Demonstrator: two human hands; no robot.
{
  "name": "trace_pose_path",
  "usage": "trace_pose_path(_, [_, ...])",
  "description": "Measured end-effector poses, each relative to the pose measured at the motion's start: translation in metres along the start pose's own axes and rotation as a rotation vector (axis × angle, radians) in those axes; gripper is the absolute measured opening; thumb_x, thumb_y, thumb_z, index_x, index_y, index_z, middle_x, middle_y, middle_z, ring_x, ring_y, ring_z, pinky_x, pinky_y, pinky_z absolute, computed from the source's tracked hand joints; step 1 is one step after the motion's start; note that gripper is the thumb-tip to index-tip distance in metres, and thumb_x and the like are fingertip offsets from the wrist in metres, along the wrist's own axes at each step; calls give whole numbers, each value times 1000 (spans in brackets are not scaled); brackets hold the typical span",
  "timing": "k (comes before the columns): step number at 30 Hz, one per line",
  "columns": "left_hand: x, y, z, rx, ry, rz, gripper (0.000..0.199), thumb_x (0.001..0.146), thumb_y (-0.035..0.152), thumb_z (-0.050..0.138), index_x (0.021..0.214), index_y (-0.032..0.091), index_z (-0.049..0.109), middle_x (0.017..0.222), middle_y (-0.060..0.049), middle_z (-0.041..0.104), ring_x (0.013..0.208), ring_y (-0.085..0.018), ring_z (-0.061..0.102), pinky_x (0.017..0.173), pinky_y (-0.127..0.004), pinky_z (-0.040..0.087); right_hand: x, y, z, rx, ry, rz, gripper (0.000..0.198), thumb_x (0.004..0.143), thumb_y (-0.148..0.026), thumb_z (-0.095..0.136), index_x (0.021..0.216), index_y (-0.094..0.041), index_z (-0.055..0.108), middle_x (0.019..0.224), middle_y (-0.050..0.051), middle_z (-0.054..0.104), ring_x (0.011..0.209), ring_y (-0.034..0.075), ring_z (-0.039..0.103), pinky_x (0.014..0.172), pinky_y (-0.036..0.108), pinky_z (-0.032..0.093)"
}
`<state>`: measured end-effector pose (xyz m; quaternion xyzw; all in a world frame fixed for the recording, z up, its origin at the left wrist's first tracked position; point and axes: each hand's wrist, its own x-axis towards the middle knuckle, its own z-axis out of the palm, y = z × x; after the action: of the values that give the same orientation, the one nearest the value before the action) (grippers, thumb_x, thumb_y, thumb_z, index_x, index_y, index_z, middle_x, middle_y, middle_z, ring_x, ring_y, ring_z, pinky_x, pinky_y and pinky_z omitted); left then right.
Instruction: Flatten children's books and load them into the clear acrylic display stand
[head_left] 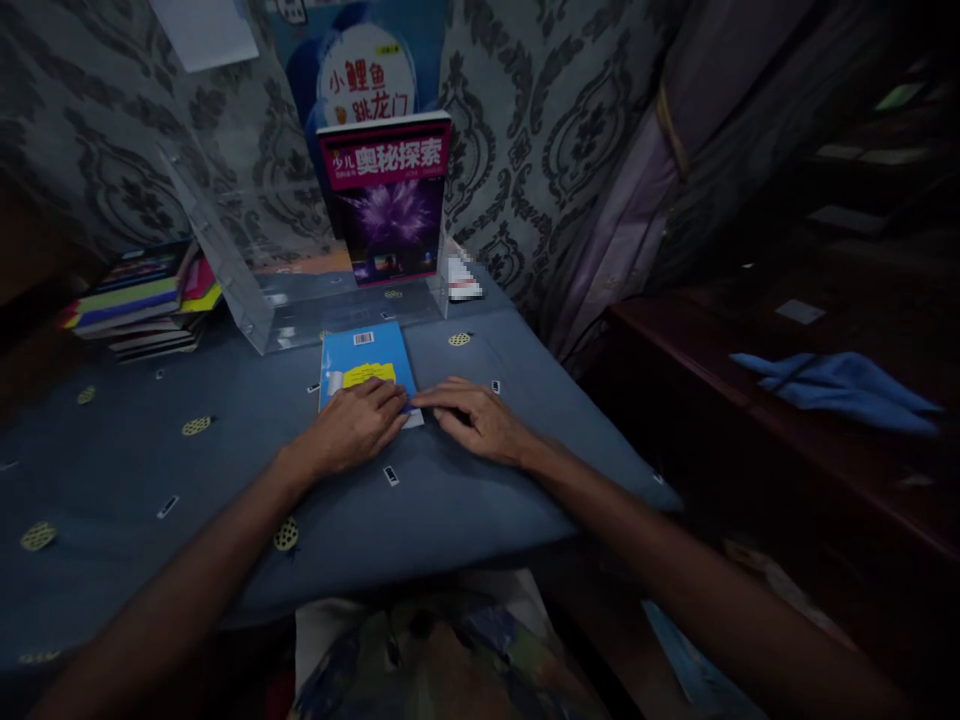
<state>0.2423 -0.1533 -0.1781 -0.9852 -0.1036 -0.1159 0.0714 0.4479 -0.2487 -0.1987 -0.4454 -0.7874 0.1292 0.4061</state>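
Observation:
A small blue book with a barcode and a yellow patch lies on the cloth-covered table. My left hand rests flat across its lower part, fingers stretched and hiding some of the cover. My right hand is at the book's lower right corner. Its index finger points left and touches the edge, while the thumb stays apart beneath it. A strip of white page shows at that corner, between the two hands.
Behind the blue book, a clear acrylic stand holds an upright purple book. A larger blue picture book is behind that. Stacked books sit at the left. Blue cloth lies on a dark red surface at right.

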Motion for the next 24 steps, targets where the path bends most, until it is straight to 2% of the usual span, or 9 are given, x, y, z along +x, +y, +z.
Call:
trace_pose_path(3, [-2,-6,-2,-83,0,-17,38,102,40,41,122,16,63,119,-13,67,112,-27,62,94,-44,53,-1,-1,0,-45,-51,-20,21,92,-21,57,106,-19,73,108,10,72,104,23,67,94,42,52])
trace_pose_path(5, [-6,-17,-4,-174,2,-30,38,103,40,40,121,18,64,122,-10,67,114,-24,62,98,-41,52,-1,1,1,-62,-78,-25,19,91,-26,63,104,-18,73,111,12,71,104,23,67,93,41,54])
trace_pose_path(8, [-15,-44,0,-212,25,-124,41,104,37,34,121,18,65,126,-10,66,120,-24,59,105,-42,47,-2,6,3,-71,-92,-39,18,91,-25,65,105,-18,72,112,11,70,104,23,67,91,41,55])
trace_pose_path(12, [-26,-78,15,-134,44,-306,44,102,35,36,136,15,55,144,-13,53,134,-27,48,111,-48,40,-2,9,6,-101,-71,-44,16,91,-18,63,104,-21,71,109,9,70,100,22,68,88,40,57])
trace_pose_path(15, [-17,-88,24,-101,17,-247,44,98,24,40,139,18,52,146,-12,52,136,-25,47,112,-47,40,-1,8,7,-141,-74,-45,16,90,-14,61,102,-21,70,104,8,71,96,22,68,86,38,57])
trace_pose_path(19, [15,-89,30,-26,23,-122,46,92,14,44,137,18,55,143,-10,56,131,-22,53,109,-39,44,1,5,6,-186,-78,-48,13,90,-12,62,97,-20,68,98,7,70,91,21,68,81,34,57])
trace_pose_path(24, [46,-89,24,61,28,-103,49,91,6,40,135,21,56,138,-7,61,122,-22,61,100,-35,50,0,4,6,-232,-104,-56,15,91,-11,60,99,-22,66,96,5,70,90,20,66,80,33,55])
